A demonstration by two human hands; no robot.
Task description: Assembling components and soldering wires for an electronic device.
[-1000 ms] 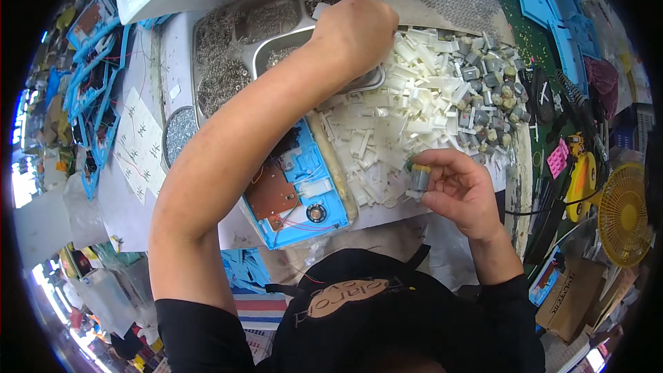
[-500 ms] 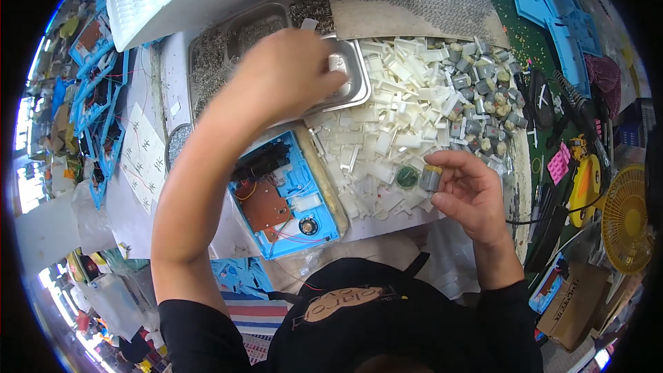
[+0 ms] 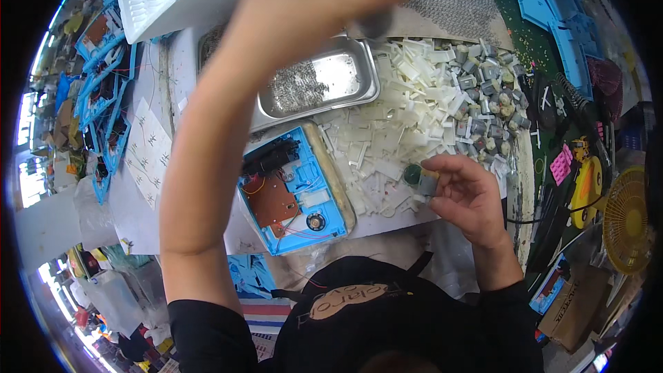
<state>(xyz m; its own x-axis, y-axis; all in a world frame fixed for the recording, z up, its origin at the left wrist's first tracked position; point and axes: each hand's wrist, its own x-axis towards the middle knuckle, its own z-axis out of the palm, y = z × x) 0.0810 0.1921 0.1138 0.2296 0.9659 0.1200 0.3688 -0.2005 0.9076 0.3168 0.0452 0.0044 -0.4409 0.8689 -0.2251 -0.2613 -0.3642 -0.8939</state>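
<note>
My left arm stretches across to the far edge, and my left hand (image 3: 304, 1) is closed around a dark, blurred electric screwdriver (image 3: 373, 17). At right, my right hand (image 3: 473, 200) pinches a small grey motor (image 3: 428, 184) between thumb and fingertips. Beside that motor lies a round green piece (image 3: 412, 174). A blue plastic casing (image 3: 335, 217) lies open between my arms, with a brown circuit board (image 3: 268, 206), wires and a round speaker (image 3: 315, 222) inside. Beyond the casing, a metal tray (image 3: 371, 81) holds small screws (image 3: 293, 88), partly hidden by my left forearm.
White plastic parts (image 3: 387, 131) and several grey motors (image 3: 487, 90) are heaped right of the tray. Cardboard covered with small metal pieces (image 3: 456, 10) lies behind them. A white perforated bin (image 3: 166, 0) stands far left, blue casings (image 3: 110, 117) hang at left, and a yellow fan (image 3: 625, 221) stands right.
My left hand has risen from above the metal trays to the far edge and taken hold of the hanging screwdriver. My right hand stays nearly in place with the motor.
</note>
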